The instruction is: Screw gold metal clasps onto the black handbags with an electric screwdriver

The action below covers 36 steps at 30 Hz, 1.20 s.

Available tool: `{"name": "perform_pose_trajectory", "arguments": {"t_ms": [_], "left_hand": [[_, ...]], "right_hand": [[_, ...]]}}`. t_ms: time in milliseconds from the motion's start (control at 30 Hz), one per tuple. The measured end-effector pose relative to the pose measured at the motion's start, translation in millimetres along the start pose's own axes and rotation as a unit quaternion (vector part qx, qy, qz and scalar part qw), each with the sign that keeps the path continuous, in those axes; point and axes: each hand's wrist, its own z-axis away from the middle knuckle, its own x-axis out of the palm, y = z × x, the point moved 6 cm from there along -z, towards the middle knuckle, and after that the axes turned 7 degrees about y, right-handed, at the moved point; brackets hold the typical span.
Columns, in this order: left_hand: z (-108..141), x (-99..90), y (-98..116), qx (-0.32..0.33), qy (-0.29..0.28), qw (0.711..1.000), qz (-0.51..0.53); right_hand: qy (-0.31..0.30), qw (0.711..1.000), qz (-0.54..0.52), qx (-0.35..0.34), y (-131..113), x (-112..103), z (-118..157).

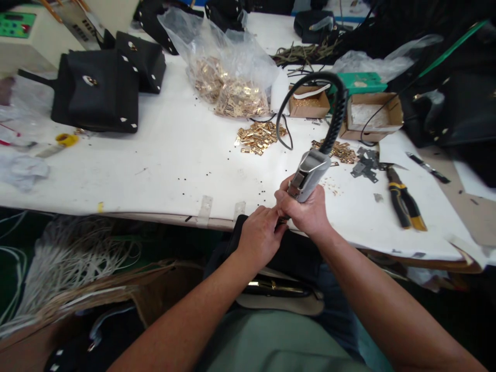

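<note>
Right hand (304, 211): we're closing firmly around the heavy-looking metal tool (310, 173), gripping its body.
Left hand (260, 236): we're pinching the soft black bag (284, 253) at 6 o'clock.

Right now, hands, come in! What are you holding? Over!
Right hand gripping a grey power handpiece. Left hand at a black bag on the lap. Yellow-handled pliers off to the right.

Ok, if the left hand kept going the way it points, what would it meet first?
The right hand, most likely: the left hand's fingers point at it and look nearly touching, though depth is unclear here.
</note>
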Motion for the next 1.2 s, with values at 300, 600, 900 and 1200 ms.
{"name": "perform_pose_trajectory", "arguments": {"t_ms": [300,600,900,1200], "left_hand": [[-0.4,0.0,-0.2,0.006,0.009,1.000,0.028],[-2.2,-5.5,4.1,0.008,-0.025,1.000,-0.004],[1.3,-28.9,12.5,0.041,-0.066,0.987,-0.144],[-0.4,-30.0,-13.4,-0.024,-0.153,0.980,-0.125]], "right_hand": [[-0.035,0.999,-0.023,-0.009,-1.0,3.5,2.4],[-0.020,0.998,-0.054,-0.003,10.7,-3.5,2.1],[0.088,0.991,-0.102,-0.017,-15.8,-27.8,-11.8],[-0.031,0.925,0.376,-0.039,0.6,-22.2,-34.5]]}}
